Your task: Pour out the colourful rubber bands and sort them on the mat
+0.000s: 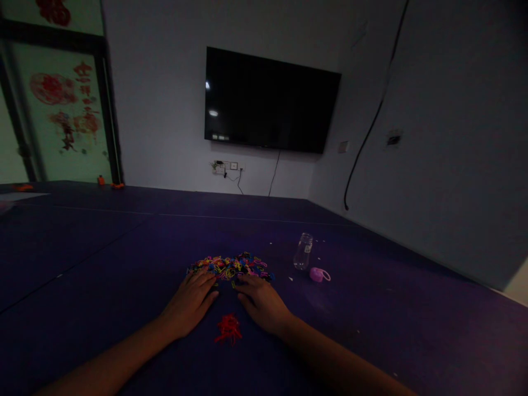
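Note:
A loose heap of small multicoloured clips [229, 268], shaped like paper clips or little safety pins, lies on the purple surface ahead of me. My left hand [193, 297] rests palm down at its near left edge, fingers stretched out and touching some pieces. At the near right edge my right hand [262, 300] lies flat too, fingertips against the clips. Neither hand grips anything that I can see. Between my wrists sits a small separate pile of red pieces [228, 328], apart from both hands.
To the right stand a clear uncapped bottle [303, 252] and, beside it, a pink lid with a loop [319, 274]. White scraps are scattered around them. Beyond the purple surface [124, 247] a television [270, 102] hangs on the wall, with a dark cable [367, 137] to its right.

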`<state>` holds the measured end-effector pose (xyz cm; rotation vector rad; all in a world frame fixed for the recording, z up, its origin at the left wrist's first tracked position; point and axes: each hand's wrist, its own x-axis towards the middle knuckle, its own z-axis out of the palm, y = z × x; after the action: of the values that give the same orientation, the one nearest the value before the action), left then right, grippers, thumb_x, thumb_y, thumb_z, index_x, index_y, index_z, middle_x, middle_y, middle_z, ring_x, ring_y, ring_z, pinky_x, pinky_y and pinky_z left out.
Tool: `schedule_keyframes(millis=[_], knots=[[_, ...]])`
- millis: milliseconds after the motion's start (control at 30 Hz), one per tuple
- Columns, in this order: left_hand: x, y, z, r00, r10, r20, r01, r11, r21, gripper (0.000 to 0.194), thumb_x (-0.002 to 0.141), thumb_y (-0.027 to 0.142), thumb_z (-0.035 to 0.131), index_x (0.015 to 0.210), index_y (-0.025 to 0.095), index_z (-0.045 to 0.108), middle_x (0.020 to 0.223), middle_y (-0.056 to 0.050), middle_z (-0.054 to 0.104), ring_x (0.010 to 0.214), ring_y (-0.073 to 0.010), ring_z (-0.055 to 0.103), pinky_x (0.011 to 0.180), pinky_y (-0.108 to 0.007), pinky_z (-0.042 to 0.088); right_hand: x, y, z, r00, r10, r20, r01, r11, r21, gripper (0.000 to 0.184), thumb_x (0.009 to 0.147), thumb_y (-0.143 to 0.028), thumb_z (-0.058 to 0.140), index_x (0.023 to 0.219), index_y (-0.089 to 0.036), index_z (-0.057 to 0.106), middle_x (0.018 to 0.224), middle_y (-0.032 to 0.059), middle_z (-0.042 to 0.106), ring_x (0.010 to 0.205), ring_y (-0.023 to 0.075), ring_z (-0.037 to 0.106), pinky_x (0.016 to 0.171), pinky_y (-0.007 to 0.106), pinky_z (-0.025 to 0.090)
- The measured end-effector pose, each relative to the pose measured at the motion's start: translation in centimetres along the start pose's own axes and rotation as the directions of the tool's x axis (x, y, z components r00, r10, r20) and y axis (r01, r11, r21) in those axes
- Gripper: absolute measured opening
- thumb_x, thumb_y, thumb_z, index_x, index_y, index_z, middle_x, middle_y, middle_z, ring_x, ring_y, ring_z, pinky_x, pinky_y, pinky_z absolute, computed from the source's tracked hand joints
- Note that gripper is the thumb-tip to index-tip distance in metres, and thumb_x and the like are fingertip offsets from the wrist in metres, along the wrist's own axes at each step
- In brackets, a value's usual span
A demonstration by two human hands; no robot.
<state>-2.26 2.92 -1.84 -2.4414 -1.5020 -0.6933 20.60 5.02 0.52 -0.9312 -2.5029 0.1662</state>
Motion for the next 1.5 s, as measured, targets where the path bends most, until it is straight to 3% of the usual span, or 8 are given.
schedule_keyframes(millis=[233, 633, 900, 1000, 1100, 1233, 1367, 1500], knots=[[0.0, 0.4, -0.4, 0.997, 0.017, -0.069, -0.019, 0.999, -0.031, 0.034, 0.093, 0.035, 0.038, 0.114, 0.020, 0.060, 0.118, -0.008, 0.062, 0.120, -0.0245, 0.049, 0.102, -0.047, 0.037, 0.0, 0.2, 0.2, 1.000, 0.003, 0.003, -0.002, 1.000, -0.002, 0.031, 0.090, -0.021, 0.044, 0.113, -0.020, 0.064, 0.128, 0.0087, 0.056, 0.119, 0.0217, 0.050, 0.099, 0.036, 0.040], [0.2, 0.6, -0.6, 0.999, 0.015, -0.033, -0.016, 0.999, -0.034, 0.032, 0.093, 0.033, 0.039, 0.111, 0.019, 0.062, 0.115, -0.007, 0.064, 0.120, -0.0248, 0.048, 0.103, -0.047, 0.035, 0.0, 0.5, 0.4, 1.000, 0.014, 0.014, -0.014, 1.000, 0.012, 0.032, 0.090, -0.021, 0.045, 0.115, -0.020, 0.063, 0.130, 0.0091, 0.055, 0.119, 0.0214, 0.050, 0.100, 0.036, 0.038], [0.2, 0.8, -0.8, 0.997, 0.027, -0.066, -0.033, 0.996, -0.085, 0.027, 0.092, 0.028, 0.043, 0.103, 0.016, 0.064, 0.109, -0.008, 0.063, 0.112, -0.0255, 0.053, 0.099, -0.047, 0.040, -0.1, 0.2, 0.1, 1.000, 0.016, 0.010, -0.016, 1.000, 0.018, 0.031, 0.090, -0.020, 0.044, 0.114, -0.020, 0.064, 0.129, 0.0090, 0.055, 0.119, 0.0213, 0.050, 0.098, 0.036, 0.040], [0.4, 0.9, -1.1, 0.992, 0.017, -0.126, -0.031, 0.993, -0.115, 0.026, 0.092, 0.026, 0.044, 0.104, 0.015, 0.064, 0.109, -0.010, 0.062, 0.108, -0.0252, 0.055, 0.095, -0.045, 0.044, -0.1, 0.1, 0.0, 1.000, 0.016, 0.014, -0.016, 1.000, 0.011, 0.032, 0.089, -0.020, 0.044, 0.115, -0.020, 0.063, 0.129, 0.0087, 0.055, 0.119, 0.0212, 0.050, 0.099, 0.036, 0.040], [0.5, 1.4, -1.7, 0.969, 0.081, -0.232, -0.115, 0.984, -0.138, 0.027, 0.093, 0.025, 0.042, 0.108, 0.016, 0.062, 0.110, -0.010, 0.062, 0.106, -0.0239, 0.056, 0.092, -0.044, 0.046, 0.0, 0.1, 0.0, 1.000, 0.005, 0.005, -0.005, 1.000, 0.009, 0.032, 0.089, -0.020, 0.044, 0.115, -0.020, 0.063, 0.128, 0.0085, 0.056, 0.118, 0.0209, 0.050, 0.098, 0.035, 0.040], [0.0, 2.7, -2.4, 0.893, 0.283, -0.349, -0.343, 0.932, -0.121, 0.022, 0.092, 0.019, 0.044, 0.103, 0.018, 0.063, 0.099, -0.007, 0.066, 0.100, -0.0211, 0.058, 0.092, -0.043, 0.045, 0.0, 0.1, 0.1, 1.000, -0.012, -0.020, 0.012, 1.000, 0.014, 0.031, 0.089, -0.018, 0.044, 0.112, -0.019, 0.065, 0.126, 0.0083, 0.057, 0.115, 0.0200, 0.052, 0.096, 0.033, 0.041], [-1.0, 4.3, -2.9, 0.830, 0.467, -0.306, -0.519, 0.847, -0.114, 0.024, 0.090, 0.010, 0.045, 0.103, 0.020, 0.062, 0.095, -0.005, 0.068, 0.098, -0.0192, 0.059, 0.098, -0.044, 0.041, 0.1, 0.1, 0.1, 0.999, 0.006, -0.052, -0.005, 1.000, 0.020, 0.029, 0.089, -0.017, 0.044, 0.108, -0.020, 0.066, 0.121, 0.0073, 0.061, 0.112, 0.0193, 0.054, 0.096, 0.033, 0.041], [-1.4, 5.6, -3.5, 0.795, 0.570, -0.207, -0.602, 0.782, -0.159, 0.023, 0.090, 0.011, 0.044, 0.103, 0.019, 0.061, 0.093, -0.006, 0.068, 0.095, -0.0188, 0.059, 0.097, -0.040, 0.042, 0.1, 0.7, 0.2, 0.981, 0.138, -0.140, -0.139, 0.990, 0.000, 0.030, 0.088, -0.015, 0.043, 0.106, -0.022, 0.067, 0.118, 0.0067, 0.063, 0.110, 0.0205, 0.055, 0.096, 0.036, 0.040]])
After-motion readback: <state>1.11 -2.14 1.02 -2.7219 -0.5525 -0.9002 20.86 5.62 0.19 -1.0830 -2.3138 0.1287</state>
